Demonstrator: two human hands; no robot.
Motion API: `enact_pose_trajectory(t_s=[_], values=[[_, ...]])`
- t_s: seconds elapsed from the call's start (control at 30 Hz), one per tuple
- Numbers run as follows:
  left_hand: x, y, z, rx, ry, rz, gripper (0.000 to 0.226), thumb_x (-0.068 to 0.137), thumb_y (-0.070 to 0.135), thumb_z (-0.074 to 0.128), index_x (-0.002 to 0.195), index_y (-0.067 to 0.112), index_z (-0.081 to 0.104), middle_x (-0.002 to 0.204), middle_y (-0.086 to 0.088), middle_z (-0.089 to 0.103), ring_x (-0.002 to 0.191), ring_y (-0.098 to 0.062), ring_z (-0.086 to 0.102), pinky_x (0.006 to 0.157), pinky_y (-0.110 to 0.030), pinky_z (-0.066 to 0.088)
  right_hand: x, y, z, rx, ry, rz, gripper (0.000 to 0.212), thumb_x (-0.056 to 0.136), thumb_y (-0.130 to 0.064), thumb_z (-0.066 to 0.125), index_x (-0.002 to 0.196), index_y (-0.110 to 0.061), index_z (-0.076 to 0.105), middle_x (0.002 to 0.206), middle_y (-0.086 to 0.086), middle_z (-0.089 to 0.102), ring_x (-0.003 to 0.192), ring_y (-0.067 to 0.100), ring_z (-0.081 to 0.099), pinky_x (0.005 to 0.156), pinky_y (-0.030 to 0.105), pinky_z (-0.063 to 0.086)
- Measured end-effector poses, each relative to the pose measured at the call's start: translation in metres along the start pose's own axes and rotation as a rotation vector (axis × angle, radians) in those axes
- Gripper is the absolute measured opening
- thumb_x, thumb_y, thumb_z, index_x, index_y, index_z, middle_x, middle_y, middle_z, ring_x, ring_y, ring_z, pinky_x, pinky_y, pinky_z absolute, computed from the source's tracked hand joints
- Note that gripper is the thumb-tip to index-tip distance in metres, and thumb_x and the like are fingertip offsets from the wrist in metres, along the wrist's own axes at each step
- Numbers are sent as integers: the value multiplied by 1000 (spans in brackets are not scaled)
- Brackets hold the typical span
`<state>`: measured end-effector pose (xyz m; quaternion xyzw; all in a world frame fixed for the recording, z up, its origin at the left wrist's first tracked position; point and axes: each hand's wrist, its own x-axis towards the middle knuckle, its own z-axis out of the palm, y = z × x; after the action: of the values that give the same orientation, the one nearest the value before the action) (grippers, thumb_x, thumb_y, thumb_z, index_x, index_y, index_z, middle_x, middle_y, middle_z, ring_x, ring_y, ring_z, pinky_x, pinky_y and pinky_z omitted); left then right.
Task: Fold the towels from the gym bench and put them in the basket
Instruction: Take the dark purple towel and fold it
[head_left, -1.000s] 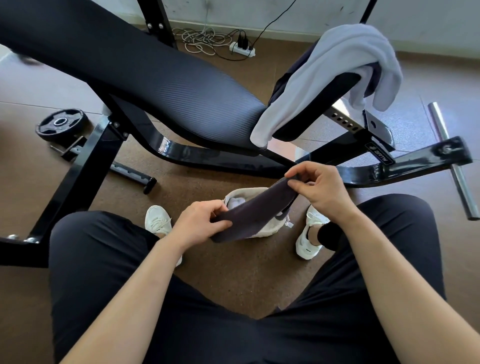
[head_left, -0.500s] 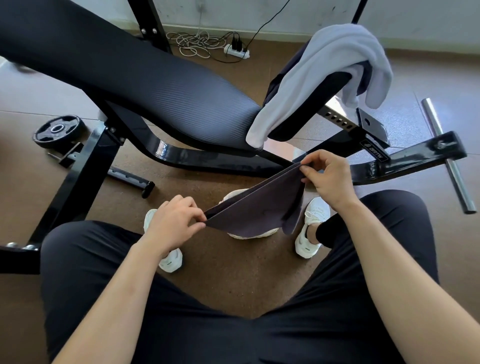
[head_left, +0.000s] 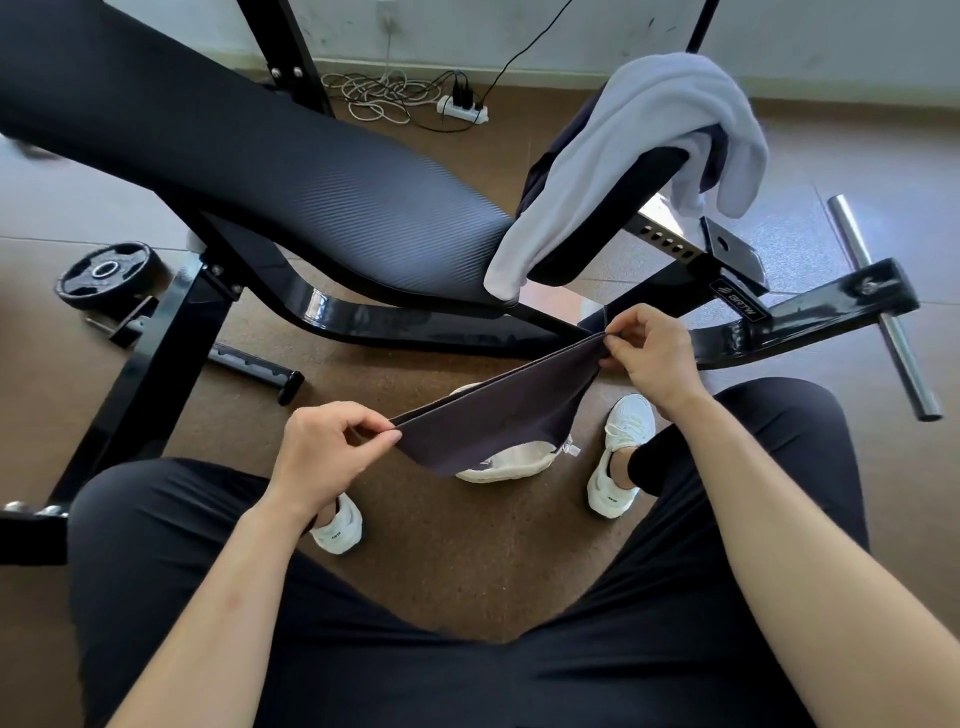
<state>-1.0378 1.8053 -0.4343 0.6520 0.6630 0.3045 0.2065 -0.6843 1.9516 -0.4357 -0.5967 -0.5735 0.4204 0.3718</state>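
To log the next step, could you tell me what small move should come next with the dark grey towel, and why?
Probably bring the right hand across to the left hand, folding the dark grey cloth towel in half: it hangs stretched between two pinches over the cream fabric basket on the floor and looks too wide to drop in neatly.

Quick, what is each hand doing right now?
Left hand: pinches one end of the dark towel.
Right hand: pinches its other end.
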Motion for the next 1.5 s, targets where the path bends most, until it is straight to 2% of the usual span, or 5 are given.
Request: enact_pose_trajectory(t_s=[0.4,0.6,0.83,1.2,1.5], values=[[13,3,-5,213,392,87,35,88,2,73,123,9,69,93,-4,68,87,-20,62,81,-32,51,-8,-14,17,34,121,-219,22,92,7,66,102,-12,69,97,6,72,92,15,72,85,24,59],[11,-14,4,109,-43,-296,9,94,20,69,99,27,72,93,9,69,92,-15,64,78,-29,45,-10,2,8,-410,-260,59,24,90,2,69,84,-21,73,81,5,75,71,15,75,82,38,63],[19,-9,9,-337,81,-348,16,96,16,68,88,30,66,92,1,73,89,-13,68,79,-26,50,-3,5,7,-153,-125,151,27,93,7,64,83,-17,69,90,12,72,91,28,73,85,39,63],[29,-4,22,-642,375,-485,6,98,21,67,95,27,69,93,1,72,90,-14,68,81,-30,54,-3,3,16,-17,11,154,13,90,-5,74,85,-18,74,83,9,75,72,21,75,82,40,63],[29,9,43,-701,315,-532,3,91,24,75,90,23,73,92,-9,75,92,-31,72,85,-59,59,-26,-18,62,325,35,273,2,90,-10,75,88,-9,75,85,9,73,79,17,66,73,32,57]])
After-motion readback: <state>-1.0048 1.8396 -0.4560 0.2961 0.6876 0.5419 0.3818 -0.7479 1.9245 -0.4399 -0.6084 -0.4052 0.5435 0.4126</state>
